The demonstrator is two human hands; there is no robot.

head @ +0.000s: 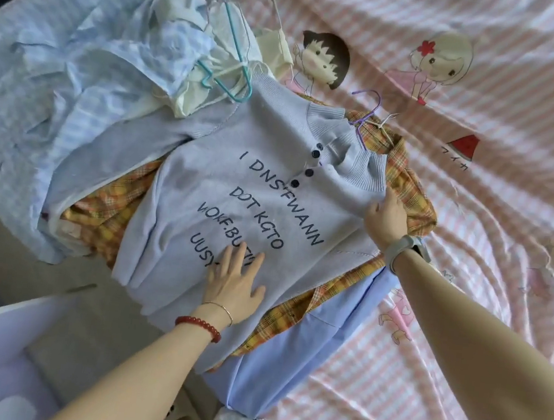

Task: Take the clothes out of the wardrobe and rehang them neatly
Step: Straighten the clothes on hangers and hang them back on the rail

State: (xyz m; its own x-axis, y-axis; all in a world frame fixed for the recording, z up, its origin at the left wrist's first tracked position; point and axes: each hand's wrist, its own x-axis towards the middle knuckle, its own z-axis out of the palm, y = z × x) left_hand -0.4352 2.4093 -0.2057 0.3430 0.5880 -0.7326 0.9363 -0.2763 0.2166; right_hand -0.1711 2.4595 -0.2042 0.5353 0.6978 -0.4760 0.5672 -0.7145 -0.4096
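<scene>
1. I stood over a bed (486, 95) covered in a pink-and-white striped sheet printed with cartoon children and a watermelon slice; beside that slice sat a few small characters I could not read.
2. On it lay a stack of clothes, and on top a pale lilac knitted polo jumper with dark buttons (237, 185), spread flat and front up.
3. My left hand (235, 282) pressed flat on its lower front, fingers straight and spread. My right hand (386, 218) rested at the shoulder just below the ribbed collar; I could not tell whether it pinched the knit or only touched it.
4. A purple wire hanger (367, 116) poked out at the collar, over an orange-and-yellow plaid shirt (407, 192) and a light blue shirt (315, 350) underneath.
5. Risks, as I judged them: lifting by one shoulder could stretch the knit or slide it off the hanger; the plaid shirt could be dragged up with it; the hook might snag the teal hangers (229, 68) in the crumpled blue and cream heap (96, 64) alongside.
6. The print across the chest read roughly "I DNSFWANN / DOT KGTO / WOKF.BUT / UUSY", its lower lines partly covered by my left hand.
</scene>
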